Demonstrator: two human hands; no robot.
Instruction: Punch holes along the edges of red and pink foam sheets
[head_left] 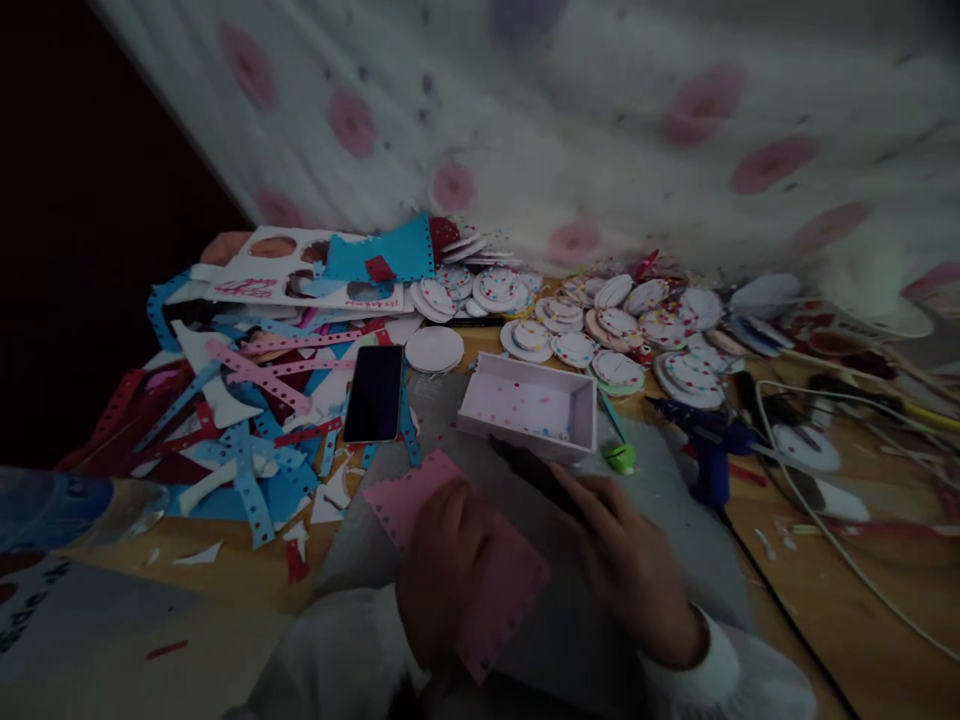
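My left hand [448, 575] is closed on a pink sheet [517, 570] with small holes punched along its edges. The sheet slants over the grey mat, partly covered by my fingers. In my right hand [637, 565] is a long black hand tool [541, 480]; it is dark and its exact kind is hard to make out. The tool's tip points up and left, close to the near wall of a white open box [469, 405]. Small red, pink and blue dots lie on the box's floor.
Punched paper strips and scraps [247, 470] heap up on the left beside a phone [373, 393]. Stacks of dotted white discs [619, 370] line the back. A blue glue gun [711, 450] and cables lie right. A clear bottle [82, 508] is at the left edge.
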